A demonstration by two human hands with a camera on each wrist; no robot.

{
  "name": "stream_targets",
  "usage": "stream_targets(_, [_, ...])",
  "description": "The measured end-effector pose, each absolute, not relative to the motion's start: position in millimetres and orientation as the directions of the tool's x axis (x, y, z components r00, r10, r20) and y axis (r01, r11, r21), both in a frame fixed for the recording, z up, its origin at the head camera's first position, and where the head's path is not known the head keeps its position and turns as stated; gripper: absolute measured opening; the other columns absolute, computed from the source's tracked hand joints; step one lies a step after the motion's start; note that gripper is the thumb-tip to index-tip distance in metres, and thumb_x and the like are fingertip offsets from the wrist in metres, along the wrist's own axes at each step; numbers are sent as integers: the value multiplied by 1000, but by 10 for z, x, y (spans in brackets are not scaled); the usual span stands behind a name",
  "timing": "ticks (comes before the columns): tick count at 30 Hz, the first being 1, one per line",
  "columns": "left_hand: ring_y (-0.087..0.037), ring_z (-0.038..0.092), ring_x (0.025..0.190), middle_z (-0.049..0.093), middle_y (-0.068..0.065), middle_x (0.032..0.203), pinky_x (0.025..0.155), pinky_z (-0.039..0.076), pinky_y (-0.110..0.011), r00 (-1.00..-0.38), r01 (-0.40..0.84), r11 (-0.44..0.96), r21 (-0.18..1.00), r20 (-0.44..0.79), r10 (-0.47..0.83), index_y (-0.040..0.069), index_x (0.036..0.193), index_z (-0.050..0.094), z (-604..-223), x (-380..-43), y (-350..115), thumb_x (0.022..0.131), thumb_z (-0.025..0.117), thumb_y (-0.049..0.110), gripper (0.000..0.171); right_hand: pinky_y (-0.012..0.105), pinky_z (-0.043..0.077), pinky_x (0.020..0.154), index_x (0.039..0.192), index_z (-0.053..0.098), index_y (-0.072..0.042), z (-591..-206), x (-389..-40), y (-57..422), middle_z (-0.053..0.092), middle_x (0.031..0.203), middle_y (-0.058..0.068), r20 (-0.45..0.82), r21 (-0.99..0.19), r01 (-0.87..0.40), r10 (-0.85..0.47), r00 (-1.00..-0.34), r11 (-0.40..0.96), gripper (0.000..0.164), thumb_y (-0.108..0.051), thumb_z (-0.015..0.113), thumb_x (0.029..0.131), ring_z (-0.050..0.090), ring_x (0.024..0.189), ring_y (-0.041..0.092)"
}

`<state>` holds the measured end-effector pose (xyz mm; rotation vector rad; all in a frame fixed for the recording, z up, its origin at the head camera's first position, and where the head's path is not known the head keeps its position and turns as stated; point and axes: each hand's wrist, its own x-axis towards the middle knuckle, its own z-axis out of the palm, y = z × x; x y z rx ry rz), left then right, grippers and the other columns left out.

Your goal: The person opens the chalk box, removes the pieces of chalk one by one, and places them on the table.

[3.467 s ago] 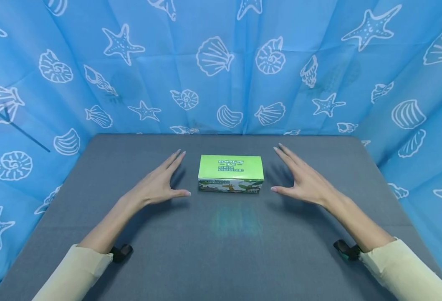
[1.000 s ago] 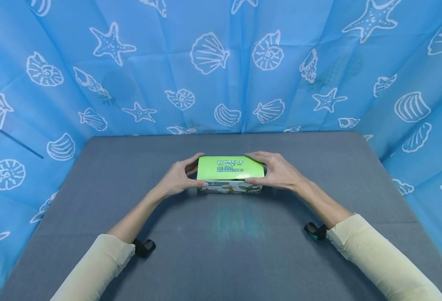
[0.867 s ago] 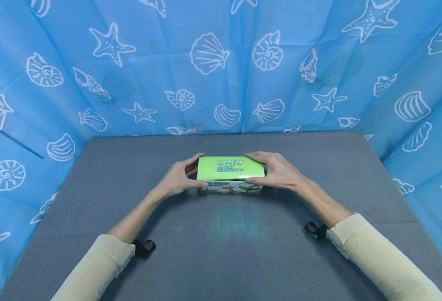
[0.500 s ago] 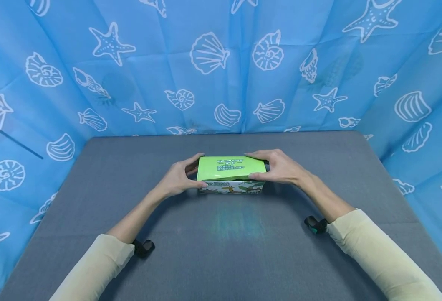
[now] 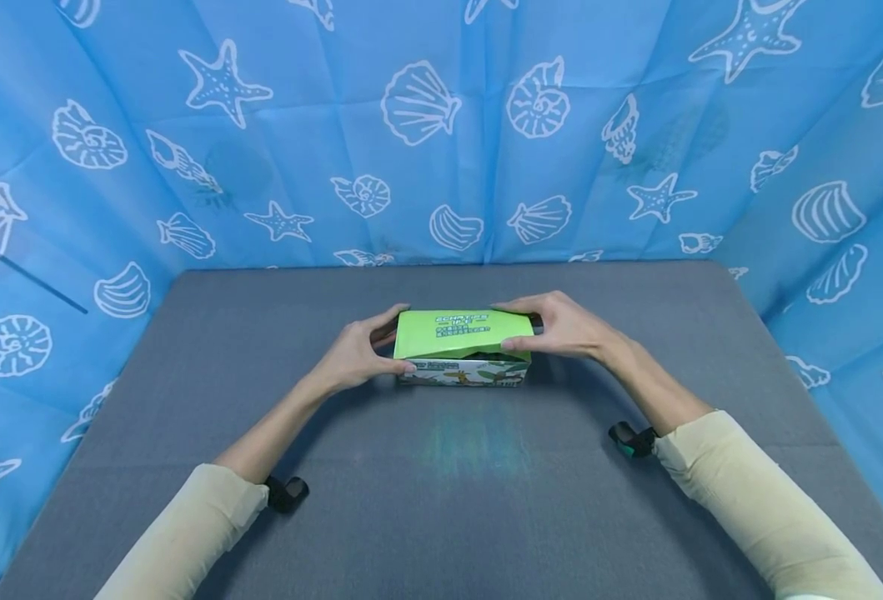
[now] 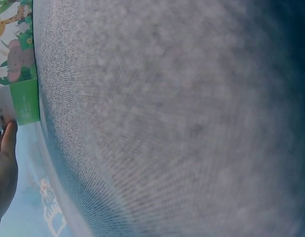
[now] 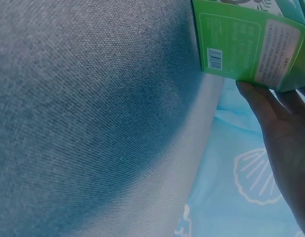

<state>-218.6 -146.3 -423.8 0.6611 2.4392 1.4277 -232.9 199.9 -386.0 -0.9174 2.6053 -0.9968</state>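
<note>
From my station, my left hand grips the box's nine-o'clock end, while my right hand pinches its part-raised lid at three o'clock.

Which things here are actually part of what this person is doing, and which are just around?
Part of the job:
box
green lid, raised at front right
left hand, holding the box
right hand, holding the lid

Just around:
grey table
blue seashell-print curtain
black wrist devices
</note>
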Motion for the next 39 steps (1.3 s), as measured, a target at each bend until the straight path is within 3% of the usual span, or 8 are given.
stream_targets(10, [-30, 46, 137, 33, -14, 158, 110, 46, -32, -872, 250, 407, 879, 22, 489, 11, 156, 33, -4241, -2185, -1459, 78, 87, 16, 94, 30, 44, 67, 142, 56, -8, -3814, -2346, 2006, 72, 102, 1, -11, -673, -443, -607, -795, 593, 66, -45, 71, 89, 57, 72, 16])
stream_targets(17, [-33, 42, 138, 30, -15, 159, 112, 43, -39, -879, 231, 405, 885, 11, 477, 9, 157, 29, -4247, -2163, -1447, 79, 85, 11, 96, 28, 35, 54, 143, 55, -10, -3789, -2315, 2023, 59, 72, 0, -29, -649, -429, -585, -811, 628, 67, -51, 66, 91, 31, 51, 9])
stream_targets(20, [-36, 42, 138, 29, -18, 159, 112, 43, -43, -880, 226, 413, 882, 3, 475, 6, 157, 27, -4240, -2153, -1439, 81, 84, 8, 95, 33, 47, 68, 142, 56, -9, -3768, -2277, 2065, 70, 90, 3, -2, -654, -424, -562, -827, 627, 66, -49, 68, 91, 48, 60, 11])
stream_targets(22, [-37, 41, 138, 29, -20, 159, 112, 43, -45, -880, 227, 413, 882, 5, 474, 4, 157, 26, -4240, -2154, -1439, 81, 83, 7, 95, 41, 54, 83, 142, 56, -8, -3756, -2255, 2105, 72, 108, 8, 19, -669, -415, -544, -839, 617, 65, -46, 70, 90, 62, 78, 16])
stream_targets(24, [-37, 41, 138, 29, -20, 159, 112, 43, -45, -883, 225, 412, 883, 6, 469, 4, 157, 25, -4234, -2145, -1445, 81, 83, 7, 95, 48, 53, 97, 141, 57, -7, -3752, -2231, 2141, 68, 125, 11, 34, -690, -401, -527, -849, 602, 64, -43, 71, 90, 66, 102, 22])
stream_targets(26, [-36, 43, 138, 29, -18, 159, 111, 45, -43, -890, 217, 409, 886, 8, 456, 6, 157, 26, -4238, -2139, -1453, 81, 83, 9, 95, 49, 53, 100, 140, 57, -5, -3756, -2208, 2174, 66, 128, 13, 40, -712, -382, -510, -859, 589, 63, -41, 72, 90, 65, 112, 26])
stream_targets(33, [-32, 49, 133, 34, -13, 158, 106, 50, -35, -910, 199, 383, 902, 24, 415, 10, 155, 34, -4234, -2098, -1460, 78, 87, 21, 94, 39, 60, 87, 127, 66, -4, -3774, -2120, 2215, 72, 112, 11, 70, -744, -308, -390, -918, 593, 54, -43, 73, 90, 70, 99, 22])
stream_targets(39, [-31, 52, 131, 38, -12, 155, 103, 52, -37, -916, 202, 399, 895, 28, 401, 9, 154, 36, -4239, -2086, -1444, 77, 88, 26, 94, 37, 58, 75, 110, 75, -7, -3784, -2063, 2201, 74, 95, 6, 121, -727, -283, -290, -950, 625, 43, -47, 68, 93, 69, 84, 24])
